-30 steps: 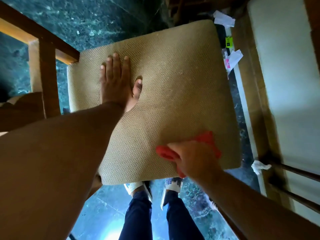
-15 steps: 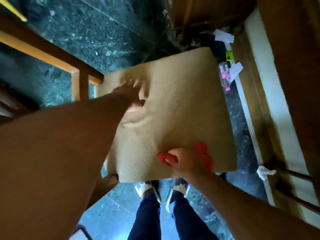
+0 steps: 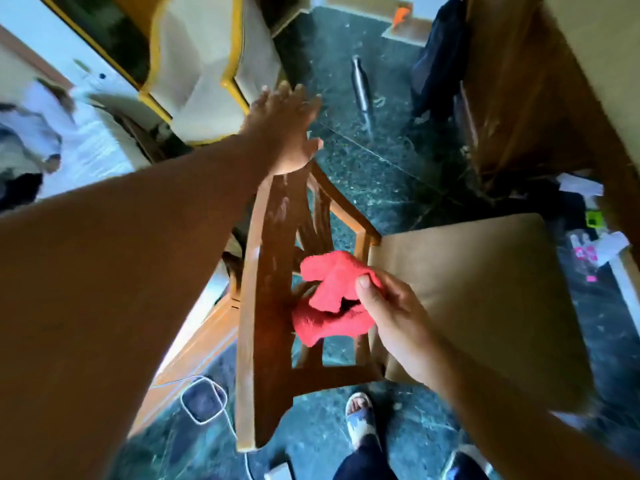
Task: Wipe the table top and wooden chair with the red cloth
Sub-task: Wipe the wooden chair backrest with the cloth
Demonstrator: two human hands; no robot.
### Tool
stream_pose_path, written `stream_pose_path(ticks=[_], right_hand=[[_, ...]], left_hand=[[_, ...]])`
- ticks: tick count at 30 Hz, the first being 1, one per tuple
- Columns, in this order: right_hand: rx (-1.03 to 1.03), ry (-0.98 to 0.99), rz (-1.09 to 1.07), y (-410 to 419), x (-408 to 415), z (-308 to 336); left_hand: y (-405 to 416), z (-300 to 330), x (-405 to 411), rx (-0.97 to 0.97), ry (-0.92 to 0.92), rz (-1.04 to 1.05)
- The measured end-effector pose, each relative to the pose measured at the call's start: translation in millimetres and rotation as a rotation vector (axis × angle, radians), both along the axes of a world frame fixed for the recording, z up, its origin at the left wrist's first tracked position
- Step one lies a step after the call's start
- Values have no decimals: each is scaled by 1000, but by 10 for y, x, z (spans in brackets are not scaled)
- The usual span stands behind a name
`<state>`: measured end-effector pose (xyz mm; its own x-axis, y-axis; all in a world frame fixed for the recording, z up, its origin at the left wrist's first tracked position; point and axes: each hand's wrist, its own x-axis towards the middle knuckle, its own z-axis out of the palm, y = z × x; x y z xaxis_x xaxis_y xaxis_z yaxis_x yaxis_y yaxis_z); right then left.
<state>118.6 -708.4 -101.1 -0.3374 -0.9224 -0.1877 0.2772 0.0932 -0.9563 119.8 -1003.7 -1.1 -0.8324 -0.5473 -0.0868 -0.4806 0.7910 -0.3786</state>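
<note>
The wooden chair stands below me, its backrest running down the middle of the view and its tan woven seat to the right. My right hand grips the bunched red cloth and holds it against the slats of the backrest, beside the top rail. My left hand rests on the far end of the backrest's top rail, fingers spread and pointing away. The rail shows pale dusty streaks. No table top is clearly in view.
Dark green marble floor lies under the chair. A yellow-framed cushioned seat stands at the back left. Wooden furniture rises at the right, with paper scraps near it. A white cable and adapter lie at my feet.
The view swung from the seat cushion to the backrest. My left hand left the cushion and moved onto the backrest's top end. My right hand carried the cloth from the seat to the backrest.
</note>
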Motion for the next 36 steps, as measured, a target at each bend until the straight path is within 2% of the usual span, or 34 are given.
stream_pose_path(ticks=[2,5,7,9,13,14,17,25,29,32,34,36], right_hand=[[-19,31,-18,-76,242,129],[44,81,29,-172,644,49],[39,224,108,-214,907,-42],[-66,378,51,-230,1116,-136],[-101,728,-35,-206,1331,-283],[-111,743,-54,-251,1329,-286],[-120,531,-34,-572,1195,-218],[-69,411,-149,-1894,349,-318],[-144,416,-110,-1555,589,-398],[-247,508,20,-1018,983,-436],[-206,595,166,-794,1088,-405],[-209,602,172,-670,1075,-363]], left_hand=[[-150,21,170,37,49,58],[-255,-190,269,196,84,42],[-313,-366,294,270,160,8],[-386,-488,312,335,259,2],[-437,-608,319,408,337,-11],[-450,-621,320,426,365,-7],[-468,-642,322,489,419,7],[-517,-760,358,624,663,25],[-482,-729,379,642,644,63],[-436,-694,376,602,611,59],[-403,-667,373,571,584,40],[-384,-642,367,563,546,54]])
